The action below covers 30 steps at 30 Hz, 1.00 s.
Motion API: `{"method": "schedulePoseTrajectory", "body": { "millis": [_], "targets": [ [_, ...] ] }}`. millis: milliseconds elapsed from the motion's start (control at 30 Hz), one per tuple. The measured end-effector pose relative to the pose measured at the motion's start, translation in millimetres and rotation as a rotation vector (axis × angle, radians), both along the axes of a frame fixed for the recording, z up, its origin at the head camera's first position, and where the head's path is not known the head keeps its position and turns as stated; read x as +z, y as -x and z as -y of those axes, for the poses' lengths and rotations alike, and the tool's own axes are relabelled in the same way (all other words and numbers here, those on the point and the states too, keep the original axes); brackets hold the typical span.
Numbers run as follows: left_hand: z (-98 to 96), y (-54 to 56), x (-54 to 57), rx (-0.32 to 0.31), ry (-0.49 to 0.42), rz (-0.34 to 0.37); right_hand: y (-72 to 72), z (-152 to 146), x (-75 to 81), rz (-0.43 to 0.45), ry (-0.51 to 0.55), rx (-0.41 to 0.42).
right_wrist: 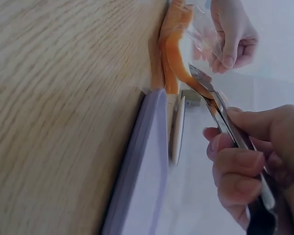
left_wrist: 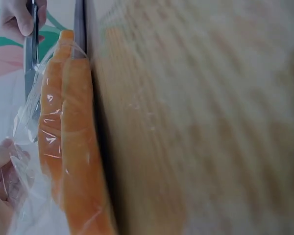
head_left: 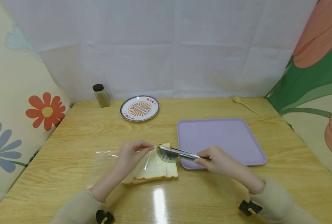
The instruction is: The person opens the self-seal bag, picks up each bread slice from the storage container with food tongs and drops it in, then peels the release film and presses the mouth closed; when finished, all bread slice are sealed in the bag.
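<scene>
my left hand pinching the clear bag around the bread, my right hand gripping tongs at the bread's edge, purple tray just beside

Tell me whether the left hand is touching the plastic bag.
Touching. The left wrist view shows it: the left hand has a fold of the clear plastic bag gathered between its thumb and fingers, with no gap.
</scene>
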<state>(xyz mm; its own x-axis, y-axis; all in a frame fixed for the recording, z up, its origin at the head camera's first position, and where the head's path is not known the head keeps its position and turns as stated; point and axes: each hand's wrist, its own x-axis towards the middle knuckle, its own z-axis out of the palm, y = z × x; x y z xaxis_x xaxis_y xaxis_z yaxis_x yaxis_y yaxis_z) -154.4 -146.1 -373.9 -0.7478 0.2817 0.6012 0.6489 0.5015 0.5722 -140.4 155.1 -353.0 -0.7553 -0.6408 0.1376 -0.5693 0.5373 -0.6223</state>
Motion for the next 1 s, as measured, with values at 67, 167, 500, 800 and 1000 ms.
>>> {"method": "schedulePoseTrajectory", "body": {
  "millis": [67, 167, 500, 800, 1000],
  "targets": [
    [-1.0, -0.1, -0.7, 0.003, -0.009, -0.040, -2.0, 2.4, 1.0, -0.066, -0.020, 0.004],
    [-1.0, -0.4, -2.7, -0.028, -0.033, -0.078, -4.1, 4.1, 0.5, -0.051, 0.000, 0.002],
    [2.9, -2.5, -4.6, -0.142, -0.116, -0.096, 0.9, -2.3, -7.8, 0.713, 0.239, -0.095],
    [-1.5, -1.3, -6.4, -0.219, -0.169, -0.129, 1.9, 8.0, -6.9, 0.891, 0.264, -0.167],
    [3.0, -0.6, -1.3, -0.133, -0.129, -0.108, 4.1, 4.5, -10.9, 0.916, 0.267, -0.097]
  ]
}}
